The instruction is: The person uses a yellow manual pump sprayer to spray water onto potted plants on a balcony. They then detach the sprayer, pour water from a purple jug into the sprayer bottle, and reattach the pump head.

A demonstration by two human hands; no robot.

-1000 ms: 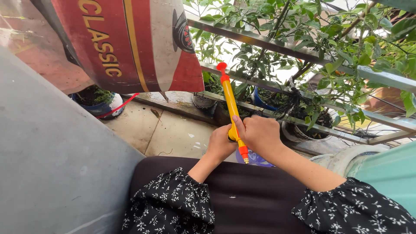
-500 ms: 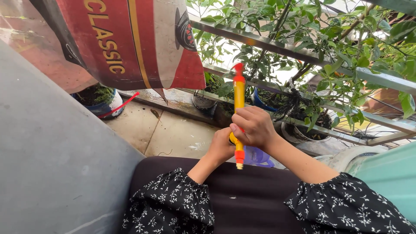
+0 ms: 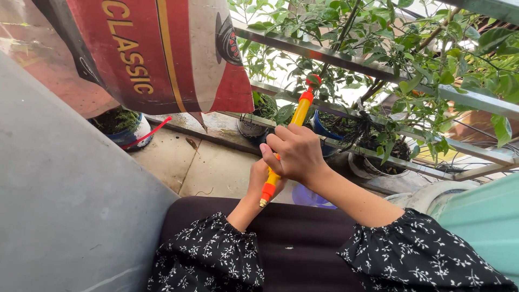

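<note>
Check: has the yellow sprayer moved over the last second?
Yes. The yellow sprayer has swung: its red tip now leans right toward the metal railing, and its lower end has shifted left.

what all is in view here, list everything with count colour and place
sprayer wand: one, yellow with red-orange ends, centre, tilted, tip toward the plants
hanging sack: one, red and white, upper left
potted plants: several, green, behind the rails at right
metal rails: a few, grey, crossing the top right
blue pot: one, left, on the floor
purple container: one, below the hands, mostly hidden
grey wall: one, left
right hand: gripping the wand
left hand: behind the wand's lower end
</note>
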